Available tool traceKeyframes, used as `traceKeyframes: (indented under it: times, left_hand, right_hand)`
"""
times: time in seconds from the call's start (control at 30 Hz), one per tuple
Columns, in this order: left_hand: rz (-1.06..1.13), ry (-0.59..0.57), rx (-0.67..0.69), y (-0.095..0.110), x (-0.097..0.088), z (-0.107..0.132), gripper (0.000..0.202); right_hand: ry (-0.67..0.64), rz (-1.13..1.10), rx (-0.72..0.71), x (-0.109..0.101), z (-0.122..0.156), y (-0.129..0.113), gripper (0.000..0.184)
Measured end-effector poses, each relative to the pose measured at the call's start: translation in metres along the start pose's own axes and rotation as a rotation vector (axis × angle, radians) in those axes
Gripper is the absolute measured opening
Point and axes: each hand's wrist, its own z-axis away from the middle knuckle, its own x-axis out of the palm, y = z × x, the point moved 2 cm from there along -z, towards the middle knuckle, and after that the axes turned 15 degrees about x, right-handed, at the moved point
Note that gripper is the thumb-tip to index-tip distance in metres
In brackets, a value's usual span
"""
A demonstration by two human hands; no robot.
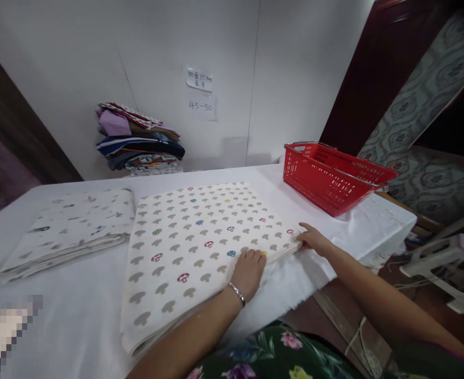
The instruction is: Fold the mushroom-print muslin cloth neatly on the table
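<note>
A folded cream cloth [192,263] printed with grey mushrooms and a few coloured ones lies on the white-covered table in front of me. Over its near edge bend the fingers of my left hand [250,273], closed on the layers, with the thumb hidden; a silver bracelet circles that wrist. At the near right corner, my right hand [314,239] pinches the same cloth, its index finger partly raised. To the left lies a second folded cloth [78,218], white with small grey and dark prints, touched by neither hand.
A red plastic basket [334,181] with metal handles stands at the table's back right. Stacked folded fabrics [139,145] sit at the back left, against the wall. Paper signs [200,79] hang above. Right of the white tablecloth [86,310] is a pale plastic stool [449,263], with cables on the floor.
</note>
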Motion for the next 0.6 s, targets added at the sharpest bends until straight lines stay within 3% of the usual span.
traceKeyframes:
  times: [0.2, 0.33, 0.43, 0.6]
  left_hand:
    - [0.155, -0.029, -0.036, -0.004, -0.019, 0.005, 0.031]
    - [0.146, -0.007, -0.148, -0.020, -0.034, 0.021, 0.044]
    - [0.075, -0.058, -0.304, -0.042, -0.037, 0.053, 0.055]
    - [0.038, -0.180, -0.606, -0.068, -0.044, 0.128, 0.070]
  right_hand:
    - [0.027, 0.040, -0.067, 0.004, 0.003, 0.008, 0.075]
    - [0.022, -0.001, -0.089, 0.000, 0.003, 0.013, 0.075]
    - [0.062, 0.007, -0.106, -0.005, 0.001, 0.017, 0.075]
    - [0.087, 0.112, -0.109, -0.011, -0.010, 0.024, 0.080]
